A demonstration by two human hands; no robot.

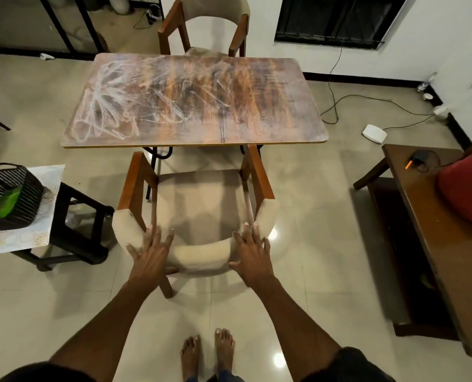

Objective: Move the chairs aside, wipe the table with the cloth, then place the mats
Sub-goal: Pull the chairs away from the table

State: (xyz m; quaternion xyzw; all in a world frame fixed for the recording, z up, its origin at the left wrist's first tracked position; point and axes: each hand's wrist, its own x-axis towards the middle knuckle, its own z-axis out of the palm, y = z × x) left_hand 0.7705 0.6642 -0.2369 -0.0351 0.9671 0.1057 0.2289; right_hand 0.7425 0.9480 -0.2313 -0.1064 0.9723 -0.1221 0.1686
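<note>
Chair (199,216) tucked at tabletop (196,103) near edge. Left hand (152,250), right hand (252,250) spread flat on backrest, fingers (157,232) open, gripping nothing. Could slip off; could knock stool (77,216) close left.

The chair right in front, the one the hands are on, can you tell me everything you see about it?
The near chair has a brown wooden frame, a beige padded seat and a curved padded backrest. It stands upright on the tiled floor, facing the table, its front tucked just under the table's edge. The left hand and right hand lie on the backrest top with fingers spread and straight.
</note>
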